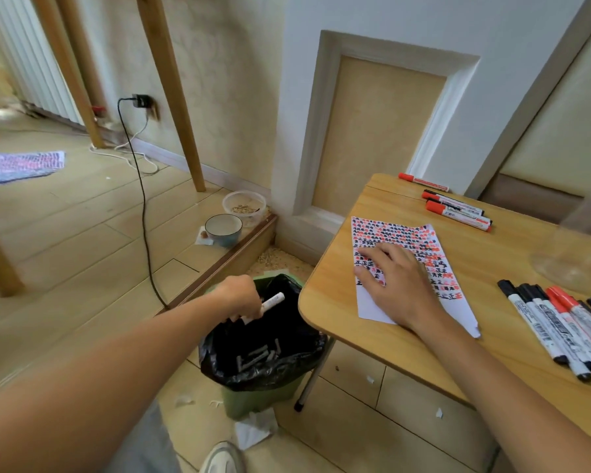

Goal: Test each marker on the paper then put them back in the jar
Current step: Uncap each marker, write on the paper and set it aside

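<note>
Two hands in view. Left hand (241, 295) reaches out past the counter's left edge, over a green waste bin lined with a black plastic bag (263, 353); its fingers are curled around a white marker barrel (268, 305), which tilts up to the right above the bin's mouth. Several pale marker barrels lie at the bin's bottom. Right hand (394, 279) lies flat, fingers spread, pressing a white sheet of paper covered in red and black test marks (406, 244) near the left edge of the light wooden counter (372, 339). Three red-capped markers (458, 208) lie by the far edge. A row of black- and red-capped white markers (556, 326) lies side by side at the right edge, just beside a clear glass jar (580, 247), blurred, on the counter. A blue ceramic bowl (223, 229) sits on the floor.
</note>
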